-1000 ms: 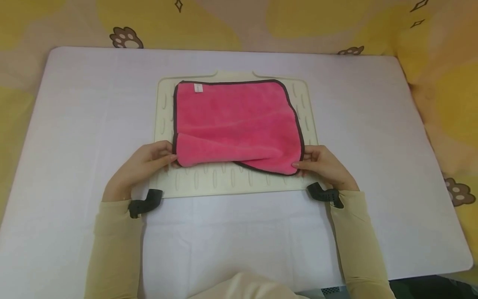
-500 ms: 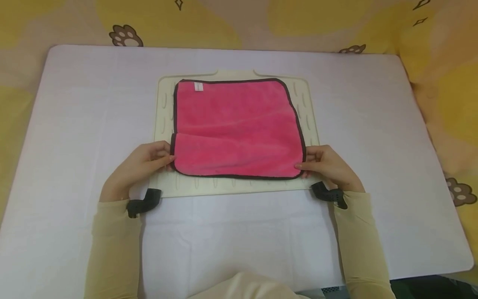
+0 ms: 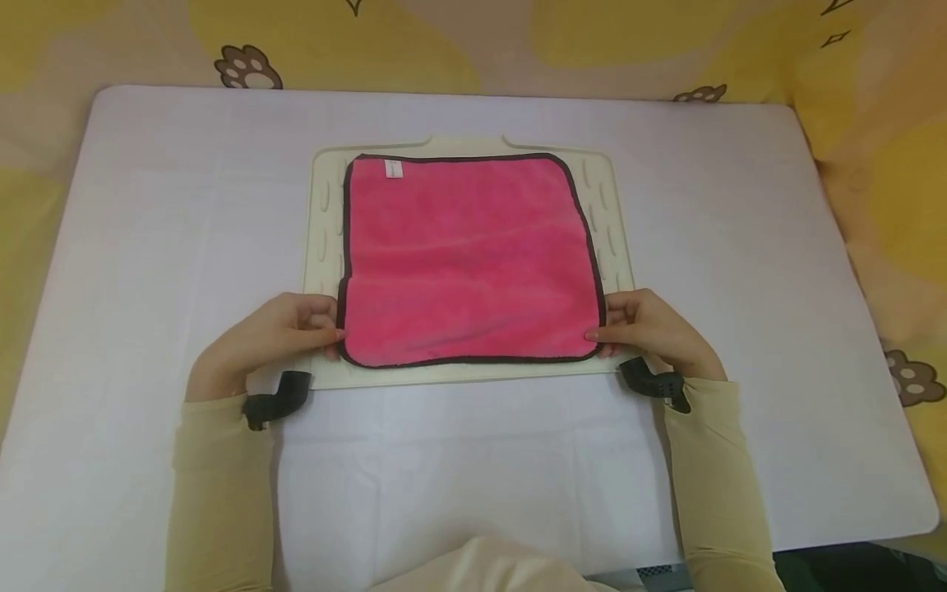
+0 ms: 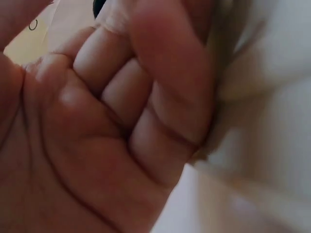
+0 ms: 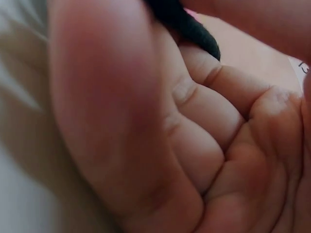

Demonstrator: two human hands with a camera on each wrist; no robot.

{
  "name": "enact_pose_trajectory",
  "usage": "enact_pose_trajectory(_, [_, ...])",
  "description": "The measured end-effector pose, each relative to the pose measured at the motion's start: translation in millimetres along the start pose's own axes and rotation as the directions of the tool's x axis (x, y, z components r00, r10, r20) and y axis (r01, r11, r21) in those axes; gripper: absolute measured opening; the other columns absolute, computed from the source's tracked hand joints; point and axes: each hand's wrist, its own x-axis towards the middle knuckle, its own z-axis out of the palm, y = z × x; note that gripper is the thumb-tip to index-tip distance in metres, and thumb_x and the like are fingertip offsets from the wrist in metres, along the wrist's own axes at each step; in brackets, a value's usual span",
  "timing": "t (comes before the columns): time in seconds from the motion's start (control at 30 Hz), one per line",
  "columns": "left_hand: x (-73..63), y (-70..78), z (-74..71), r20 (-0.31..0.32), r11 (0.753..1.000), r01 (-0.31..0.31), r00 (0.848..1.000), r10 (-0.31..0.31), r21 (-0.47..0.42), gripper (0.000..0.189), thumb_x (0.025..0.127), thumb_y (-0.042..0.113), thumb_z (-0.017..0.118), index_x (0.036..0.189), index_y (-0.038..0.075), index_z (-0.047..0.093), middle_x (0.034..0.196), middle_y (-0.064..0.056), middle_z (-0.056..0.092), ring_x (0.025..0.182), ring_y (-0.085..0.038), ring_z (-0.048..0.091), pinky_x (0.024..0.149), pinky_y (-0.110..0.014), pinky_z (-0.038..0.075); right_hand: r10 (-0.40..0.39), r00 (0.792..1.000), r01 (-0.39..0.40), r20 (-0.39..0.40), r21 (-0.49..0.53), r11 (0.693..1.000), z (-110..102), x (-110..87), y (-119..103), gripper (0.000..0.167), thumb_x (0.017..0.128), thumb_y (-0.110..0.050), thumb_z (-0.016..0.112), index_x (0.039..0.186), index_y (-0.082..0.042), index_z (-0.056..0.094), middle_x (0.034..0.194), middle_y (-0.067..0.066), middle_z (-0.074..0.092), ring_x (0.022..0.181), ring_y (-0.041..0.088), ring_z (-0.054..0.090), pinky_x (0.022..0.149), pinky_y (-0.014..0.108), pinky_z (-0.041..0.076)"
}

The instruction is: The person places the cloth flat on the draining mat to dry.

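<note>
A pink towel (image 3: 466, 255) with a dark border and a small white label (image 3: 394, 169) at its upper left lies spread over a cream ribbed board (image 3: 321, 263). My left hand (image 3: 277, 337) pinches the towel's left edge near its lower corner, thumb on top and fingers curled beneath. At the lower right corner, my right hand (image 3: 647, 329) pinches the opposite edge the same way. In the right wrist view a strip of dark border (image 5: 194, 31) shows between the curled fingers. Only a sliver of dark edge (image 4: 99, 6) appears in the left wrist view.
The board lies on a white table (image 3: 473, 460) with rounded corners. A yellow patterned cloth (image 3: 473, 45) with paw prints hangs behind it and along the right side. Black wrist cameras (image 3: 277, 400) sit at both sleeves.
The towel's near edge, folded under at first, has come out and lies flat closer to the person. Both hands, still pinching the edges, have moved slightly outward, the left also nearer the body.
</note>
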Motion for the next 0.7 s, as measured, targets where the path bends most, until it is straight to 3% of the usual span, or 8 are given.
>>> enact_pose_trajectory(0.13, [-2.6,-1.2,-1.7,0.026,1.000,-0.011,1.000,0.012,-0.018,0.017,0.091,0.005,0.060,0.081,0.000,0.048,0.070,-0.005,0.067,0.064,-0.013,0.060,0.066,-0.021,0.040,0.018,1.000,-0.018,0.014,0.006,1.000,-0.4,-0.5,-0.2,0.022,0.084,-0.005,0.071,0.080,0.006,0.052,0.069,0.013,0.066,0.058,0.020,0.064,0.056,0.029,0.055])
enact_pose_trajectory(0.33, [-2.3,-3.1,-3.4,0.068,1.000,-0.012,0.998,0.012,0.005,0.019,0.090,0.006,0.062,0.080,0.001,0.047,0.067,-0.003,0.066,0.059,-0.010,0.057,0.057,-0.021,0.039,0.013,0.999,-0.014,0.050,0.019,1.000,0.1,-1.1,-2.0,0.019,0.083,-0.002,0.070,0.092,0.009,0.058,0.074,0.012,0.067,0.059,0.018,0.064,0.058,0.030,0.056])
enact_pose_trajectory(0.7, [-4.8,-1.2,-4.3,0.101,0.999,0.028,0.995,-0.024,-0.039,0.020,0.089,0.006,0.063,0.080,-0.001,0.047,0.070,-0.006,0.067,0.061,-0.010,0.060,0.056,-0.018,0.042,0.060,0.997,-0.058,0.048,-0.052,0.997,3.6,-0.7,-4.0,0.021,0.083,-0.005,0.071,0.090,0.010,0.059,0.073,0.013,0.066,0.059,0.018,0.064,0.061,0.034,0.056])
